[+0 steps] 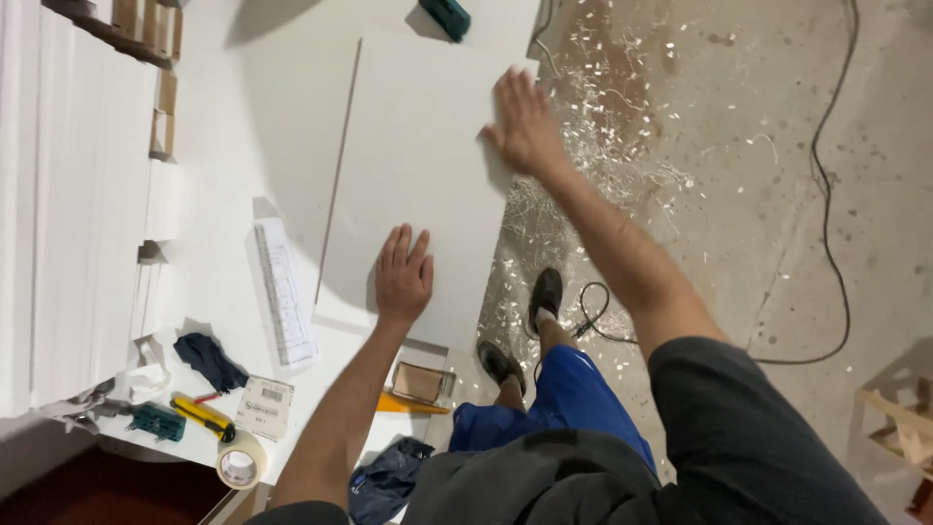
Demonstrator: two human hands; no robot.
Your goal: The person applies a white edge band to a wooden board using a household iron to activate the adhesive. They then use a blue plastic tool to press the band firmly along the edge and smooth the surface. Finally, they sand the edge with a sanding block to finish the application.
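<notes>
On the white bench (233, 146), the white panel (418, 156) lies flat; left hand (403, 277) and right hand (525, 122) press on it, open and apart. Positioning step, it seems; next needs careful alignment.

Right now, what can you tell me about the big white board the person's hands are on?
The white board is a large, flat, smooth rectangular panel, thin, with a brownish edge showing along its left side. It lies flat on the white worktable, its right part reaching past the table's edge above the shaving-strewn floor. The left hand presses flat near its lower edge, and the right hand rests flat at its upper right edge. Nothing else lies on it.
</notes>
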